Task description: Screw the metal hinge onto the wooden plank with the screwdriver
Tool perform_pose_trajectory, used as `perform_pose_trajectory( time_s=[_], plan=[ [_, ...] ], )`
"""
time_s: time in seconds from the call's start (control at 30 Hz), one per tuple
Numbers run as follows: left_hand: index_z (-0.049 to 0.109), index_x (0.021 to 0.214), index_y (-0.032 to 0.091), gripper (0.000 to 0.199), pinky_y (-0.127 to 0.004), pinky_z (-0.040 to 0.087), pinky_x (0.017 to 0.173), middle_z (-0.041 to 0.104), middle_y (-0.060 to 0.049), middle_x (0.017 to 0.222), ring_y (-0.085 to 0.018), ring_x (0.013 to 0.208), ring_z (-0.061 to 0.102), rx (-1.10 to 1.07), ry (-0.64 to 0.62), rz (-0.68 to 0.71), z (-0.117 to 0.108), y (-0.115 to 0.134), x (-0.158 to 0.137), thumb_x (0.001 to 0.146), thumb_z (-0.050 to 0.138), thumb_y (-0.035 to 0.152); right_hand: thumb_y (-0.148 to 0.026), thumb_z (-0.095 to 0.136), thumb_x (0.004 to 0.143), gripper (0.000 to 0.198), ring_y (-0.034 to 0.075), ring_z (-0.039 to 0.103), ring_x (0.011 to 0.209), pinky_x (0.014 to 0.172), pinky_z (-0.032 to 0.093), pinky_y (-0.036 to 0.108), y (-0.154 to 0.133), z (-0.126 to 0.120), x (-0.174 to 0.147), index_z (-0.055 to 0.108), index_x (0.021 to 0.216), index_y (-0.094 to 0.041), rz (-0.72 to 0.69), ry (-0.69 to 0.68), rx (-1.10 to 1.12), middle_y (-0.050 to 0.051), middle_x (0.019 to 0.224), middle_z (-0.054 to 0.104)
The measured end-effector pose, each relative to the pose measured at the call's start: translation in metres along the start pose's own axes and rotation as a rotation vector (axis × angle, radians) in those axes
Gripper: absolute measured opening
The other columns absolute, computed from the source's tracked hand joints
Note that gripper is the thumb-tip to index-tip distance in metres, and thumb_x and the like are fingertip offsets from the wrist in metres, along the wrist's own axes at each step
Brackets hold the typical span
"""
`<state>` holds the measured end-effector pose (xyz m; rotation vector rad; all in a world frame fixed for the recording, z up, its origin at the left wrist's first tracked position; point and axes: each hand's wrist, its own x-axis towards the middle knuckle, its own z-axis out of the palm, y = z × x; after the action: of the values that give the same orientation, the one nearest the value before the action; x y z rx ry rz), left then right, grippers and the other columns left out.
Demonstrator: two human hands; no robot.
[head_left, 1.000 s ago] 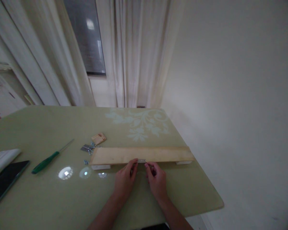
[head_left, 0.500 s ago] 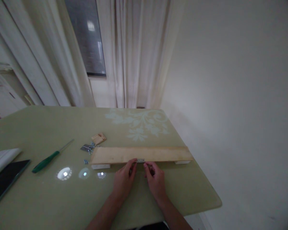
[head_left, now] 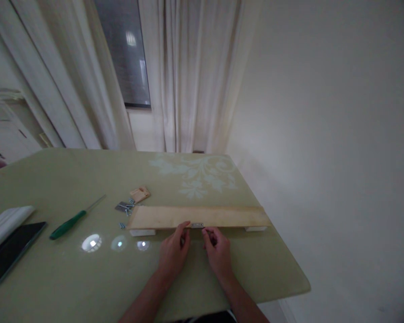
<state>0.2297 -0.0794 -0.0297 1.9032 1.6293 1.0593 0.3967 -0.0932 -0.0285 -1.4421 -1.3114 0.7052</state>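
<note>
**Both hands at the small metal plate on the plank's near edge**

We see a long, pale wooden plank (head_left: 198, 216) lying flat across the green table (head_left: 70, 278), raised on two small white blocks (head_left: 142, 232), one under each end. Midway along its near edge sits a small metal plate (head_left: 197, 225), directly ahead of our fingertips. Our left hand (head_left: 173, 252) touches the plank just left of the plate, fingers loosely curled; our right hand (head_left: 217, 249) pinches at the plate's right end. Whether either hand truly grips the plate we cannot tell.

Against the earlier frames, hands and plank keep almost the same pose; only the view has shifted slightly.

Well to the left of our left hand lie loose screws (head_left: 125, 211), a little wooden piece (head_left: 139, 194) and a green-handled screwdriver (head_left: 67, 224). We can read no writing anywhere.
</note>
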Motion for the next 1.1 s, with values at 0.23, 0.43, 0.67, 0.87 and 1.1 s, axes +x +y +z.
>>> perform_pose_trajectory(
  time_s=[0.23, 0.43, 0.67, 0.87, 1.1],
  plan=[
    [0.067, 0.129, 0.027, 0.036, -0.023, 0.046, 0.061, 0.072, 0.003, 0.072, -0.015, 0.060, 0.068, 0.011, 0.016, 0.025, 0.001, -0.001, -0.001, 0.100, 0.046, 0.035, -0.065, 0.060, 0.096, 0.051, 0.020, 0.063, 0.053, 0.053, 0.045, 0.027, 0.000, -0.001, 0.002, 0.076, 0.092, -0.017, -0.014, 0.009, -0.012, 0.003, 0.059, 0.068],
    [0.067, 0.129, 0.027, 0.036, -0.025, 0.048, 0.062, 0.075, 0.002, 0.076, -0.016, 0.061, 0.069, 0.040, -0.004, 0.039, -0.004, 0.003, -0.001, 0.101, 0.047, 0.038, -0.066, 0.059, 0.096, 0.052, 0.021, 0.064, 0.052, 0.051, 0.046, 0.027, -0.001, -0.001, 0.001, 0.075, 0.092, -0.017, -0.028, 0.013, 0.031, 0.003, 0.060, 0.068],
    [0.067, 0.128, 0.027, 0.035, -0.026, 0.051, 0.066, 0.074, 0.002, 0.076, -0.016, 0.063, 0.069, 0.039, 0.019, 0.060, -0.002, 0.005, -0.005, 0.100, 0.050, 0.040, -0.064, 0.061, 0.095, 0.049, 0.020, 0.063, 0.052, 0.052, 0.044, 0.027, -0.004, -0.002, 0.000, 0.074, 0.090, -0.017, -0.054, 0.026, 0.044, 0.002, 0.058, 0.066],
    [0.070, 0.117, 0.019, 0.041, -0.028, 0.049, 0.069, 0.061, 0.001, 0.072, -0.017, 0.064, 0.059, 0.075, 0.403, 0.015, -0.051, -0.018, 0.019, 0.100, 0.045, 0.047, -0.065, 0.059, 0.096, 0.051, 0.019, 0.061, 0.051, 0.052, 0.043, 0.027, -0.005, -0.005, -0.001, 0.073, 0.087, -0.016, -0.072, 0.027, 0.056, 0.002, 0.057, 0.065],
    [0.059, 0.133, 0.016, 0.050, -0.063, 0.045, 0.101, 0.060, -0.020, 0.140, -0.043, 0.132, 0.051, 0.616, 0.665, -0.468, -0.204, -0.122, 0.042, 0.092, 0.050, 0.043, -0.065, 0.056, 0.098, 0.053, 0.017, 0.057, 0.051, 0.052, 0.040, 0.026, -0.005, -0.006, -0.002, 0.073, 0.085, -0.016, -0.107, 0.010, 0.074, 0.000, 0.056, 0.060]
  ],
)
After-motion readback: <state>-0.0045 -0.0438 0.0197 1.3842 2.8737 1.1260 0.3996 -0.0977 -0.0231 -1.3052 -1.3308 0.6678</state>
